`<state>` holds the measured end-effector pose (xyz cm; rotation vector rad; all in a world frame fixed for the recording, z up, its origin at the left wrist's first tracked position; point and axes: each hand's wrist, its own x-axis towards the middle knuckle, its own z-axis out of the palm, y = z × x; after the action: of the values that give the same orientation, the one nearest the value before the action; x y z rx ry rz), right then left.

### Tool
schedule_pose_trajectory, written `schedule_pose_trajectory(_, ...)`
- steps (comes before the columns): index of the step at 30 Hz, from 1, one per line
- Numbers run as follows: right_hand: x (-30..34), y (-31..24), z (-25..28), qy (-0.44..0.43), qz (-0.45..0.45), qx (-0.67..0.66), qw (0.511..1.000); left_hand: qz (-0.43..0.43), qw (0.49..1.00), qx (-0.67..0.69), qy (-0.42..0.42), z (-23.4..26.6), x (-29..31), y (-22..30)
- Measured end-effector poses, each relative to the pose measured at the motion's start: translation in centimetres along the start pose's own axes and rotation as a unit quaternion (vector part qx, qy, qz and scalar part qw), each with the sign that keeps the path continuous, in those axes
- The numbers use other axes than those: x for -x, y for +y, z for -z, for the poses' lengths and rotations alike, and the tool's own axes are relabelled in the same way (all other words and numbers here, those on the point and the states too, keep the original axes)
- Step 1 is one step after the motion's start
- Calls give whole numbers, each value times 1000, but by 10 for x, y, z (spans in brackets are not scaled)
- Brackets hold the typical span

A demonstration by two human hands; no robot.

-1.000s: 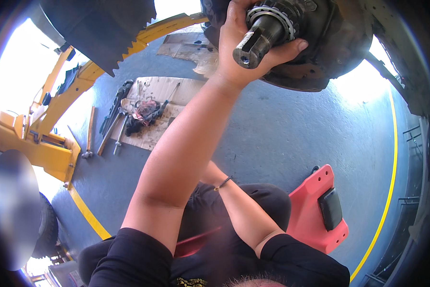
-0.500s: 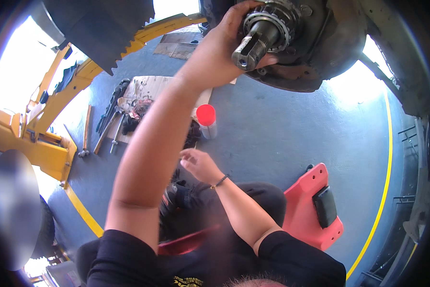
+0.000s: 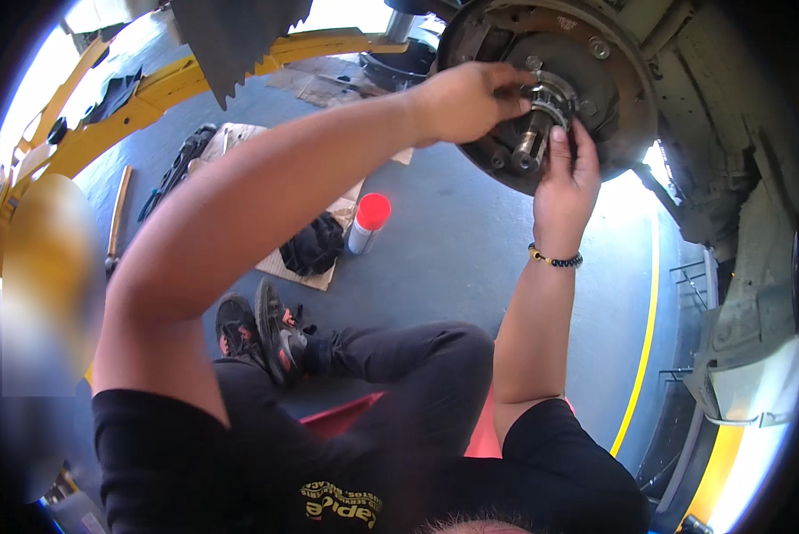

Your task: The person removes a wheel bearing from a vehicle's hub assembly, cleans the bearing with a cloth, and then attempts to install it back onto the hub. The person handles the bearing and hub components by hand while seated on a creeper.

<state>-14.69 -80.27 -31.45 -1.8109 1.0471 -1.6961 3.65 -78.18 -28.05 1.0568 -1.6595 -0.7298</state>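
Observation:
A round, dark brake backing plate (image 3: pixel 615 55) on the vehicle's underside fills the upper right. From its middle a metal axle shaft (image 3: pixel 530 149) sticks out toward me. Around the shaft sits a ring-shaped roller bearing (image 3: pixel 555 92). My left hand (image 3: pixel 467 103) reaches in from the left with its fingers closed on the bearing's left side. From below, my right hand (image 3: pixel 567 182) holds the bearing's lower right edge between thumb and fingers. The bearing's back side is hidden from view.
A spray can with a red cap (image 3: pixel 373 212) stands on the floor beside a black cloth (image 3: pixel 314 244) on cardboard. A long-handled hammer (image 3: pixel 120 209) lies at left. Yellow lift arms (image 3: pixel 164 84) cross the upper left. A red creeper (image 3: pixel 484 434) is under me.
My right hand has risen from near my lap to the bearing. My left hand has shifted from around the shaft to the bearing's left side. The view has shifted too.

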Motion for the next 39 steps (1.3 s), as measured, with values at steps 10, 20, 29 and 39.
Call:
schedule_pose_trajectory(10,39,-27,12,-21,-52,-25,998,-70,983,137,-100,6,21,-14)
schedule_pose_trajectory(20,26,-37,13,-5,-84,28,996,4,964,260,-49,-9,13,-26)
schedule_pose_trajectory(29,-1,-23,12,-22,-53,76,995,-9,985,171,2,-14,-5,-28)
schedule_pose_trajectory(39,-6,-13,13,-33,-10,145,989,-86,993,74,20,-17,-12,-40)
